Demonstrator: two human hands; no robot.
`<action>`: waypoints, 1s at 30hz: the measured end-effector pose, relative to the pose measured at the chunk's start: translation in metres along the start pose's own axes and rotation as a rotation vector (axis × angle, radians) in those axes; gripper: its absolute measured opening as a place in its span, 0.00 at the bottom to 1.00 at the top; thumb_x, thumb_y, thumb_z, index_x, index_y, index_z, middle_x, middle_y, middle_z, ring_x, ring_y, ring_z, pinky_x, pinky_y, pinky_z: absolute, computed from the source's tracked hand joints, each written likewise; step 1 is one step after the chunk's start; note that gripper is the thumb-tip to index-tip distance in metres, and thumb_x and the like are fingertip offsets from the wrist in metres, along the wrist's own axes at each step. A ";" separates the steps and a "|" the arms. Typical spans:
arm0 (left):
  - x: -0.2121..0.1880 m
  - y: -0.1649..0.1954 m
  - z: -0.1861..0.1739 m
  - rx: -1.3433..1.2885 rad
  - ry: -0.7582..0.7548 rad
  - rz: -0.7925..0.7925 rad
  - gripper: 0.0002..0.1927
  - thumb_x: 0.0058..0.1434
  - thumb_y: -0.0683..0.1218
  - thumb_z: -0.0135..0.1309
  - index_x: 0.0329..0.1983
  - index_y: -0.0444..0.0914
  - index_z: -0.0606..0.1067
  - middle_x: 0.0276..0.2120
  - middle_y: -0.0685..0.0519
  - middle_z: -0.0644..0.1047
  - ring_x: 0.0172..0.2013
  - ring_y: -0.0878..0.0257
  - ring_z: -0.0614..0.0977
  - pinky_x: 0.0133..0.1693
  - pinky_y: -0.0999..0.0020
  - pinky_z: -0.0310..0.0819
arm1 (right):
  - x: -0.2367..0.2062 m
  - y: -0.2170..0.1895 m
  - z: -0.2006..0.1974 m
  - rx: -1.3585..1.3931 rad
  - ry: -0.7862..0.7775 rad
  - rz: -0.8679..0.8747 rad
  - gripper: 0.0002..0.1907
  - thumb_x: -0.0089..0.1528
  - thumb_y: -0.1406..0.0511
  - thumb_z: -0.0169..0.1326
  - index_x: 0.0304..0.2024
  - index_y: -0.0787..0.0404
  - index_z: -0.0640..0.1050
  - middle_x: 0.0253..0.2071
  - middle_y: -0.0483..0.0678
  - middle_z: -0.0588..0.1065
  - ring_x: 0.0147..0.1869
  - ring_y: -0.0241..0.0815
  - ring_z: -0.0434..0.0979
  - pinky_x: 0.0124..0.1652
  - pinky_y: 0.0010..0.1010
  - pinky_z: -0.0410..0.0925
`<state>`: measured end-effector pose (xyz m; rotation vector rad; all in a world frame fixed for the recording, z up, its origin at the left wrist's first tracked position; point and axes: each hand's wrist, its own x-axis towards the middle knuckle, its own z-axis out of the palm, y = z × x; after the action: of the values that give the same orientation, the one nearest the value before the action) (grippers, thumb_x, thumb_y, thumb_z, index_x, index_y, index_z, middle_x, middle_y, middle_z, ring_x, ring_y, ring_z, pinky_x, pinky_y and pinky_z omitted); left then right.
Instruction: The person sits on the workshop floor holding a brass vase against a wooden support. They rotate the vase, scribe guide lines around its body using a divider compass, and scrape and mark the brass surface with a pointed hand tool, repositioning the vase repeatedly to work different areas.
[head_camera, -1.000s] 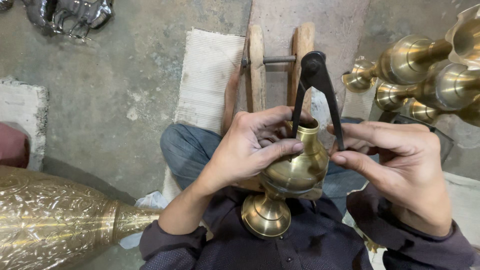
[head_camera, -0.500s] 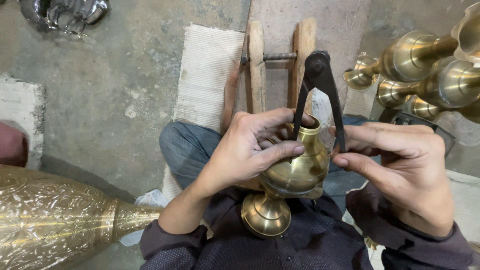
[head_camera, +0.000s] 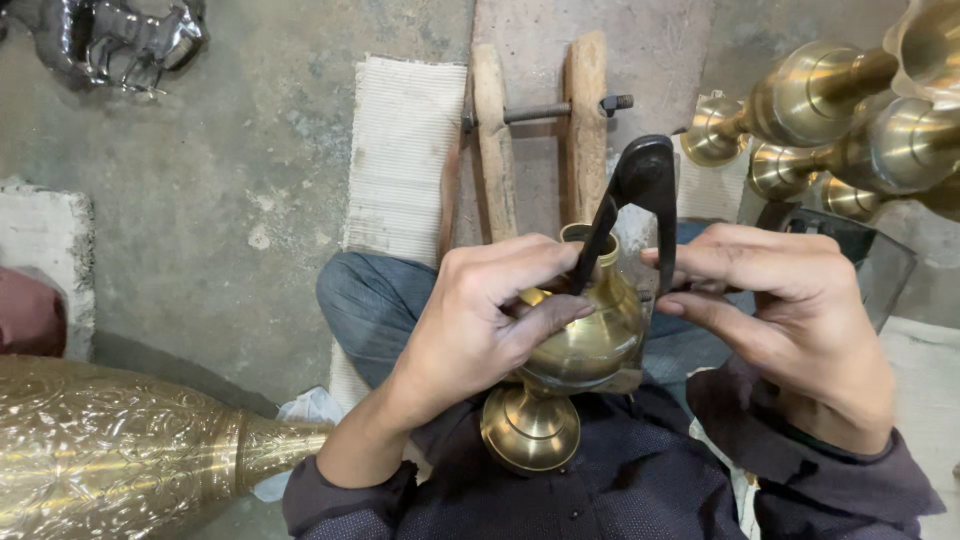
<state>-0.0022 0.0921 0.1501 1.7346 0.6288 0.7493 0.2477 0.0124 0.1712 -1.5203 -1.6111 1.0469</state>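
Left hand (head_camera: 480, 320) is gripping brass vase (head_camera: 580, 340) lying on lap, fingers curled round its body. Right hand (head_camera: 790, 310) is pinching black calipers (head_camera: 640, 190) w/ one leg inside vase neck. Wooden clamp (head_camera: 530, 130) lying on floor beyond.

Dark dotted shirt sleeves pushed up forearms; blue jeans.

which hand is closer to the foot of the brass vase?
Left. The left hand wraps the brass vase body just above its foot; the right hand sits farther up, pinching the black caliper.
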 end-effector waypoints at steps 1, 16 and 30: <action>-0.001 0.003 0.000 0.047 0.013 0.048 0.16 0.61 0.38 0.65 0.52 0.33 0.76 0.45 0.47 0.81 0.43 0.57 0.86 0.43 0.68 0.81 | 0.000 0.004 0.001 0.019 0.001 -0.028 0.20 0.54 0.78 0.63 0.50 0.67 0.81 0.38 0.50 0.82 0.39 0.35 0.84 0.38 0.21 0.76; -0.003 0.027 -0.002 0.262 -0.044 -0.121 0.18 0.58 0.37 0.64 0.52 0.38 0.79 0.49 0.48 0.73 0.36 0.64 0.82 0.37 0.71 0.77 | 0.005 0.053 0.027 0.263 0.005 -0.165 0.18 0.58 0.77 0.63 0.51 0.66 0.80 0.40 0.50 0.83 0.41 0.36 0.86 0.41 0.24 0.78; -0.003 0.035 -0.002 0.347 -0.040 -0.150 0.19 0.57 0.37 0.65 0.52 0.40 0.79 0.50 0.48 0.71 0.29 0.67 0.74 0.33 0.70 0.71 | 0.007 0.059 0.039 0.324 0.030 -0.217 0.18 0.57 0.76 0.64 0.50 0.66 0.80 0.38 0.49 0.83 0.40 0.36 0.86 0.41 0.24 0.78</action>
<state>-0.0040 0.0811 0.1839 1.9849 0.8911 0.5200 0.2385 0.0156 0.1006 -1.1169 -1.4644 1.0952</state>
